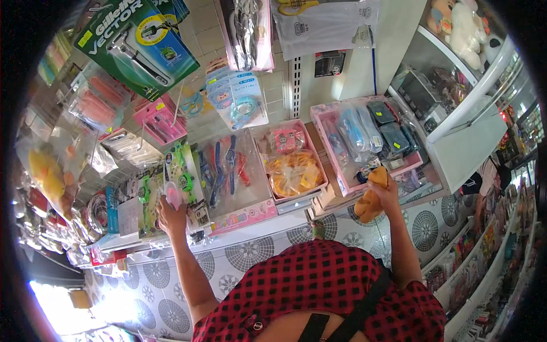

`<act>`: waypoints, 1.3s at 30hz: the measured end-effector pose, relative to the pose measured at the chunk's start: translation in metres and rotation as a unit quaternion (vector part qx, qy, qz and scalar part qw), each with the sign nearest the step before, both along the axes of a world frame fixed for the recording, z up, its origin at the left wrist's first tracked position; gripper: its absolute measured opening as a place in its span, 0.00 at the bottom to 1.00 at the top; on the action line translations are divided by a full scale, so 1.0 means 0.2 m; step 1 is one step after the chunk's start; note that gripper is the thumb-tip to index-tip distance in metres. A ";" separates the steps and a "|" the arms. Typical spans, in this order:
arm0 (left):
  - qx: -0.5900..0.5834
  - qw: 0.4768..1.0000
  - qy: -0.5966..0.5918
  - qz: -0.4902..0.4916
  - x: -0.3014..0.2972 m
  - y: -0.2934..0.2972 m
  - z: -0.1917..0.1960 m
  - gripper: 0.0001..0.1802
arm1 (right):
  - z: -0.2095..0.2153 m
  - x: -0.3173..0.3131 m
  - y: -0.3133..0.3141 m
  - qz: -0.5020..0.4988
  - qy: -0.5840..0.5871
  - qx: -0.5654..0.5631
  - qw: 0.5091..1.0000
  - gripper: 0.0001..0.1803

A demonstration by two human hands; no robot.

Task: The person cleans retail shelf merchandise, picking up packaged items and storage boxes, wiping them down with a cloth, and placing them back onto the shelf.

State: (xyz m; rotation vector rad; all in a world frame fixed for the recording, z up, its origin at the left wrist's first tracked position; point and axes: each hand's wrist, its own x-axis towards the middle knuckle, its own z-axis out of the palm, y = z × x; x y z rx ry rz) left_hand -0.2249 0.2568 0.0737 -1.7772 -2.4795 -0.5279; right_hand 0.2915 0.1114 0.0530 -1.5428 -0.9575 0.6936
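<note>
My left hand (172, 215) is closed on a small pink and white item (174, 195), whose kind I cannot make out. It is over carded green toy watches (185, 181) on the counter. In my right hand (385, 192) is a bunched orange-brown soft thing, like a cloth (367, 207), sticking out above and below the fist. That hand is at the front edge of a pink box (399, 169) with bagged blue and dark goods. Between my hands are a tray of bagged wristwatches (231, 165) and a pink box with a bagged yellow bundle (295, 174).
A carded razor (139, 51), pink combs (99, 102) and blue carded goods (236, 100) hang ahead. A glass cabinet (456, 74) with plush toys is at far right. Behind it stands another person (487, 179), near stocked shelves (473, 239). The floor (250, 251) is patterned tile.
</note>
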 end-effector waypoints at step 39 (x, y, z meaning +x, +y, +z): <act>0.028 0.823 -0.458 -0.336 2.04 0.39 -0.16 0.35 | 0.02 0.06 0.00 0.032 0.069 -0.074 0.994 0.20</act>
